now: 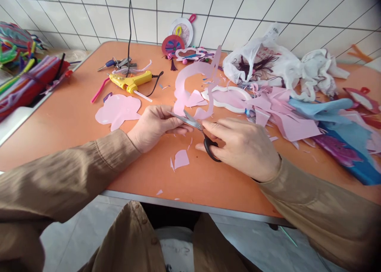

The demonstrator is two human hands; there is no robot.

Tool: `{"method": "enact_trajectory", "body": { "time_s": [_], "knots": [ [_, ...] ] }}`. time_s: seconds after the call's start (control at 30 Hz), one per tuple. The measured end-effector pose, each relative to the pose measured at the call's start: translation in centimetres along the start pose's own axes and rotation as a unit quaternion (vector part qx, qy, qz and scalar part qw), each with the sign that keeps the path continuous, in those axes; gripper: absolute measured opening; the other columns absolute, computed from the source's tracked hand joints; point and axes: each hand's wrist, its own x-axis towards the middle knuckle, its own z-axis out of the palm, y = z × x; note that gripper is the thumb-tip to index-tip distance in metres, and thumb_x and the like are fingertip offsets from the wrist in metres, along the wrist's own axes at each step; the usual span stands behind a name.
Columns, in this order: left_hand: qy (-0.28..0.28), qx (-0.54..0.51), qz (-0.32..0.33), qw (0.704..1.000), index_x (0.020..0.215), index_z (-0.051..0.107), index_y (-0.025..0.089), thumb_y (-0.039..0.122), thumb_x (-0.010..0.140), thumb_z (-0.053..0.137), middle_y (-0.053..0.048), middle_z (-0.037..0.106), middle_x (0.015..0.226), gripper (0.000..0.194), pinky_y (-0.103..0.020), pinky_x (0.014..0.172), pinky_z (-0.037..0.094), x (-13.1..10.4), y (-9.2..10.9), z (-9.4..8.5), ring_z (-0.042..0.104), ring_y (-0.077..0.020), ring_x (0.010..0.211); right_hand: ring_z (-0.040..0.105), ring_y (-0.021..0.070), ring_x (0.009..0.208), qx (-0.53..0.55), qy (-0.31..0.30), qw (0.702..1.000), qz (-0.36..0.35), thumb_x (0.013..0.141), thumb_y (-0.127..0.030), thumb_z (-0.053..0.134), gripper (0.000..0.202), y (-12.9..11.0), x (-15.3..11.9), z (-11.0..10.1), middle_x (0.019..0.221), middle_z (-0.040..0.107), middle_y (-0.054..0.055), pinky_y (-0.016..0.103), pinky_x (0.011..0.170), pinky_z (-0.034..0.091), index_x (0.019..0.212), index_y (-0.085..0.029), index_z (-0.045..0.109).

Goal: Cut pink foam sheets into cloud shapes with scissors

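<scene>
My right hand [245, 147] grips a pair of scissors [193, 123] with black handles, its fingers in the loops. The slim metal blades are parted and point left, over the fingertips of my left hand [159, 125]. Those left fingers are pinched around the lower end of a curved pink sheet [181, 81], a thin cut-out strip that arcs up and away from me; the exact grip is partly hidden behind the blades. A larger pink cut-out [119, 110] with a wavy outline lies beside my left wrist. Small pink scraps [181, 159] are scattered below the scissors.
A yellow glue gun [131, 81] with a glue stick lies at the back left, near keys [125, 64]. Round ornaments [173, 45], a white plastic bag [268, 62] and pink offcuts [285, 113] fill the back and right. Colourful pipe cleaners [29, 81] sit left of the orange table [143, 173].
</scene>
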Motion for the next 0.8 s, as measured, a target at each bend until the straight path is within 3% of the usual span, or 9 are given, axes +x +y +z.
{"method": "enact_trajectory", "body": {
  "time_s": [0.3, 0.5, 0.8],
  "knots": [
    [0.004, 0.005, -0.020, 1.000, 0.074, 0.079, 0.011, 0.022, 0.075, 0.090, -0.010, 0.081, 0.075, 0.015, -0.027, 0.071, 0.066, -0.12, 0.13, 0.12, 0.079, -0.0195, 0.070, 0.056, 0.0186, 0.063, 0.000, 0.005, 1.000, -0.012, 0.091, -0.031, 0.075, 0.016, -0.26, -0.01, -0.15, 0.064, 0.058, 0.000, 0.032, 0.060, 0.034, 0.098, -0.017, 0.074],
    [-0.017, 0.002, -0.009, 1.000, 0.077, 0.081, 0.013, 0.025, 0.074, 0.091, -0.010, 0.081, 0.078, 0.015, -0.028, 0.073, 0.066, -0.07, -0.16, -0.11, 0.079, -0.0197, 0.072, 0.053, 0.0185, 0.062, 0.038, -0.029, 0.999, 0.007, 0.097, -0.039, 0.066, 0.017, -0.01, 0.01, -0.03, 0.064, 0.057, 0.000, 0.032, 0.059, 0.033, 0.093, -0.023, 0.070],
    [-0.016, 0.034, 0.012, 0.999, 0.076, 0.083, 0.015, 0.023, 0.074, 0.090, -0.008, 0.080, 0.073, 0.011, -0.024, 0.067, 0.064, -0.11, 0.15, -0.02, 0.077, -0.0179, 0.068, 0.050, 0.0159, 0.059, 0.054, -0.005, 0.999, -0.002, 0.096, -0.042, 0.067, 0.025, -0.04, -0.07, 0.19, 0.063, 0.053, -0.002, 0.030, 0.058, 0.032, 0.083, -0.020, 0.068]
  ]
}}
